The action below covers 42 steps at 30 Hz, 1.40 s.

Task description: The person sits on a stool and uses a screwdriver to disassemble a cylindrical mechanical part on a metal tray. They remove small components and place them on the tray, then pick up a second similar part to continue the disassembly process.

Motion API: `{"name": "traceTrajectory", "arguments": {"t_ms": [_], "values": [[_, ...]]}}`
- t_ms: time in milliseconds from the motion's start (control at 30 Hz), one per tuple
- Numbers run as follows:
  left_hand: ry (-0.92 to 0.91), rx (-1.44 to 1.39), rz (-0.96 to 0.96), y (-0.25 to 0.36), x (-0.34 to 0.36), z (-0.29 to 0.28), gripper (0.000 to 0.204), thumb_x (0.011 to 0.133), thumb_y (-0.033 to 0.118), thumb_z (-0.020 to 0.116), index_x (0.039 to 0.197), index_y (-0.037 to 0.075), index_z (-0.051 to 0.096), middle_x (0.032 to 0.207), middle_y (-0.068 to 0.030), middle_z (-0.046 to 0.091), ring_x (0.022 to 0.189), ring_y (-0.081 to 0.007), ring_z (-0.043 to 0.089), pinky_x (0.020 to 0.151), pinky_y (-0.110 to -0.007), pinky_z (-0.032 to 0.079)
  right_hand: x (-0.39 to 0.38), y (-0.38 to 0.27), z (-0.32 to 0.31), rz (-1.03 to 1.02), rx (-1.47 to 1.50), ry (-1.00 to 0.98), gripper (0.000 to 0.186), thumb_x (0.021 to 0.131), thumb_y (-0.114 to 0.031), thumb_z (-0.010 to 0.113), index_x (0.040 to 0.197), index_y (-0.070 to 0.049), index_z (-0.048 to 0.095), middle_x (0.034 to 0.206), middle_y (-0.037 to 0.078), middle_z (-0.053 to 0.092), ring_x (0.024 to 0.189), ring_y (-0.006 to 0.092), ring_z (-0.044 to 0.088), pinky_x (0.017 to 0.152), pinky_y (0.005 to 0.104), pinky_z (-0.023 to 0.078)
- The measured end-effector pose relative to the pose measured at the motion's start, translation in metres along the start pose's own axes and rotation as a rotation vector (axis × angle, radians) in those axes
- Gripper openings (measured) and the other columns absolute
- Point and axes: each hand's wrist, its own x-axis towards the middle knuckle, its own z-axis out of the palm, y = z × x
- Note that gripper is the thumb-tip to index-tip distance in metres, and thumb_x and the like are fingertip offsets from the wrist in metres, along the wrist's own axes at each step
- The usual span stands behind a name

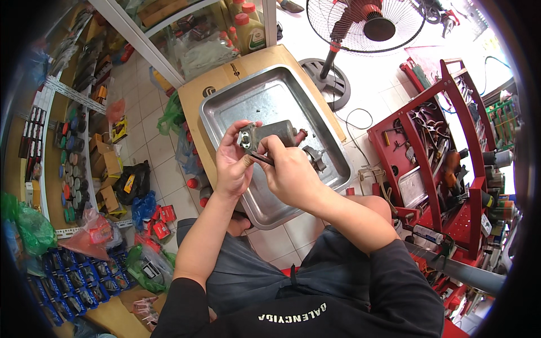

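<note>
Nearest, the person's dark trousers (242, 256) frame the work, both forearms reaching up past them. The left hand (232, 169) curls its fingers and thumb about the flanged end of a grey metal cylinder (275, 134), which lies across the middle of the tray area; whether it rests on the tray floor or is held just above it, I cannot tell. The right hand (293, 173) is closed narrowly, thumb and fingertips pinching a slim dark tool (264, 160) against or just beside that flanged end; its tip is hidden. The step in hand looks like close work at the end fitting, one hand steadying, the other working the tool. A next move would seem to call for a firm left grip and small, controlled turns or pushes from the right. Just beyond the right hand, a toothed metal piece (315, 159) sits in the metal tray (270, 204). Under the tray is a cardboard box (193, 108); farther off stand a red tool rack (416, 132) and a floor fan (378, 27).
</note>
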Motion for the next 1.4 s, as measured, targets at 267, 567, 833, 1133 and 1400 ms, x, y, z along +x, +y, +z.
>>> {"name": "traceTrajectory", "arguments": {"t_ms": [267,567,833,1133,1400], "values": [[-0.023,-0.065,0.002,-0.004,0.002,0.000,0.074,0.085,0.009,0.086,0.148,0.007,0.048,0.144,-0.0151,0.058,0.129,-0.0278,0.061,0.113,-0.044,0.049,0.003,-0.009,-0.025,-0.046,-0.066,-0.032,0.016,0.095,-0.001,0.062,0.107,0.001,0.051,0.071,0.021,0.063,0.066,0.0408,0.066,0.060,0.0453,0.049],[0.070,-0.470,-0.172,0.007,0.006,-0.021,0.074,0.094,0.033,0.075,0.154,0.006,0.042,0.152,-0.0183,0.051,0.142,-0.0356,0.048,0.122,-0.052,0.040,0.020,-0.007,-0.102,0.067,0.922,0.126,0.029,0.111,-0.015,0.050,0.131,0.004,0.058,0.093,0.000,0.049,0.080,0.0116,0.050,0.074,0.0279,0.045],[-0.020,-0.525,-0.263,0.007,0.003,-0.016,0.080,0.099,0.047,0.063,0.156,-0.003,0.037,0.152,-0.0307,0.046,0.140,-0.0417,0.050,0.123,-0.052,0.039,0.025,0.007,-0.063,-0.295,1.130,0.213,0.020,0.114,-0.018,0.043,0.124,-0.005,0.054,0.096,0.004,0.048,0.096,0.0202,0.055,0.112,0.0543,0.046],[0.035,-0.422,-0.280,-0.004,-0.002,-0.016,0.072,0.100,0.045,0.064,0.158,0.012,0.039,0.151,-0.0169,0.055,0.130,-0.0426,0.059,0.117,-0.054,0.043,0.019,0.003,-0.054,-0.312,1.101,0.175,0.019,0.114,-0.017,0.043,0.125,-0.006,0.054,0.093,0.003,0.049,0.094,0.0209,0.059,0.117,0.0615,0.040],[0.019,-0.414,-0.273,-0.005,-0.001,-0.018,0.072,0.097,0.044,0.069,0.156,0.012,0.042,0.151,-0.0157,0.055,0.130,-0.0434,0.059,0.116,-0.054,0.044,0.016,0.001,-0.053,-0.312,0.946,0.178,0.019,0.114,-0.015,0.041,0.125,-0.004,0.053,0.093,0.004,0.049,0.094,0.0201,0.059,0.116,0.0616,0.041]]}}
